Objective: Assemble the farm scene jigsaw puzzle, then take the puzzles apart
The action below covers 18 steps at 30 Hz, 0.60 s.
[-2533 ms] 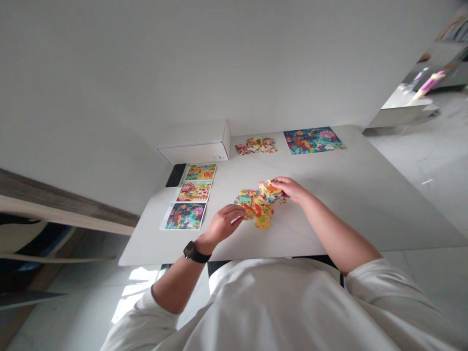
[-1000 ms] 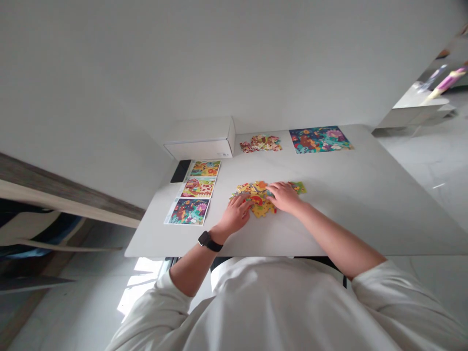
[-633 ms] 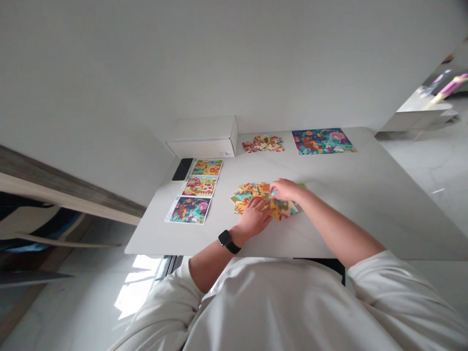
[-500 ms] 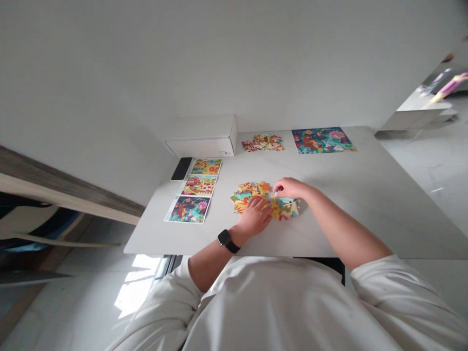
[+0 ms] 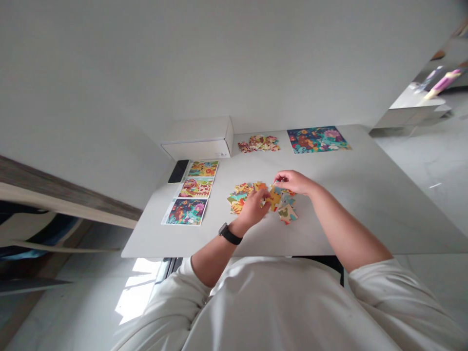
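Note:
Loose jigsaw pieces (image 5: 239, 198) in yellow, orange and teal lie in a spread group on the white table (image 5: 329, 195). More of them (image 5: 284, 201) lie to the right, between and below my hands. My left hand (image 5: 252, 207), with a black watch (image 5: 228, 234) on its wrist, has its fingers among the pieces, close to a yellow piece (image 5: 274, 200). My right hand (image 5: 294, 182) is above the right group, its fingertips pinched on a small piece. One pale piece (image 5: 287, 213) sits apart from the others.
Three printed picture cards (image 5: 195, 187) lie in a column at the table's left, beside a black phone (image 5: 178, 171). A white box (image 5: 195, 141), a reddish pile of pieces (image 5: 258, 144) and a finished colourful puzzle (image 5: 317, 140) line the far edge against the wall.
The pieces have spread into two looser groups, with a pale piece moved towards me. My right hand has risen and moved up the picture; my left fingers have curled inward.

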Each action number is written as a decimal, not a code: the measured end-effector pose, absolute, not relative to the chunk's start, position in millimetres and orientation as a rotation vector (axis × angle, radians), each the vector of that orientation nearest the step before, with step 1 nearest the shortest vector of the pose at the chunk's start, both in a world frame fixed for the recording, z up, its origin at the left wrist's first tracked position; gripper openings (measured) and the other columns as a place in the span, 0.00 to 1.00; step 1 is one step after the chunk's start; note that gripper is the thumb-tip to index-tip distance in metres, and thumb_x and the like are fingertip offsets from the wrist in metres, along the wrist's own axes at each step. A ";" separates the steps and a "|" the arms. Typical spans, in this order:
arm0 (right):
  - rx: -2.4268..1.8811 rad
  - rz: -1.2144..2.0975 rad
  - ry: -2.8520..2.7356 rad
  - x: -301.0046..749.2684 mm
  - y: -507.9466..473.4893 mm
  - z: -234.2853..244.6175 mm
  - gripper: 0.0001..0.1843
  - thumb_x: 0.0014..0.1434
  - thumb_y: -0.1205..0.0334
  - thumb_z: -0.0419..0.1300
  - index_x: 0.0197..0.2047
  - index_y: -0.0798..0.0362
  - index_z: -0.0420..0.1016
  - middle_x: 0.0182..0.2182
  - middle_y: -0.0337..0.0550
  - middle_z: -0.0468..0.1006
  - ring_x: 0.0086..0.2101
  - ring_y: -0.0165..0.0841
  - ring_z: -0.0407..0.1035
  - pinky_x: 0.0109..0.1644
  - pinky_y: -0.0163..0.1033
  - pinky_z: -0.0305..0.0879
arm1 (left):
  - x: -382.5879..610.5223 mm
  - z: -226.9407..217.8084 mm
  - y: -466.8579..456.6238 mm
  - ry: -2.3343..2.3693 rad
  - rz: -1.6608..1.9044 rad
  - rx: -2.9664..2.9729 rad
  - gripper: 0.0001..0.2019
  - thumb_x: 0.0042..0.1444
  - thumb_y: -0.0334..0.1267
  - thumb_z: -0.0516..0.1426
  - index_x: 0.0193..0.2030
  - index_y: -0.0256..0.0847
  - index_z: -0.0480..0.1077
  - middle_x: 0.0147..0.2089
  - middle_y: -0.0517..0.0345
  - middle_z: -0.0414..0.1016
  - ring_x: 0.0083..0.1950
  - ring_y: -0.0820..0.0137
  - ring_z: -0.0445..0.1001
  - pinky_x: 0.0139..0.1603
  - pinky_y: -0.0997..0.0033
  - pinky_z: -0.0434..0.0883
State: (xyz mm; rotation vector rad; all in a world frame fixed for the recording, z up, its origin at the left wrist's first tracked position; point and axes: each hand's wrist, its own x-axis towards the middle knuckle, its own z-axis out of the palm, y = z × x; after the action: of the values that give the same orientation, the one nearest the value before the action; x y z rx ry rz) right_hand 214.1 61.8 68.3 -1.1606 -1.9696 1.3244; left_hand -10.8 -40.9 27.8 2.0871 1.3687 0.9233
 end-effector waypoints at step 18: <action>-1.168 1.465 -1.870 157.9 55.2 53.2 0.15 0.62 0.48 0.71 0.45 0.49 0.81 0.40 0.43 0.81 0.39 0.36 0.74 0.42 0.39 0.74 | -118.8 37.1 -38.6 1.549 0.899 1.941 0.10 0.63 0.35 0.58 0.51 0.43 0.74 0.49 0.54 0.82 0.51 0.64 0.81 0.58 0.61 0.78</action>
State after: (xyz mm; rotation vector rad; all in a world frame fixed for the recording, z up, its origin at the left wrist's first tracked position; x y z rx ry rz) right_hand 157.9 55.2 53.2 -1.1684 -1.8702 1.4652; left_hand -118.8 -38.6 37.1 1.9409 1.5493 0.8993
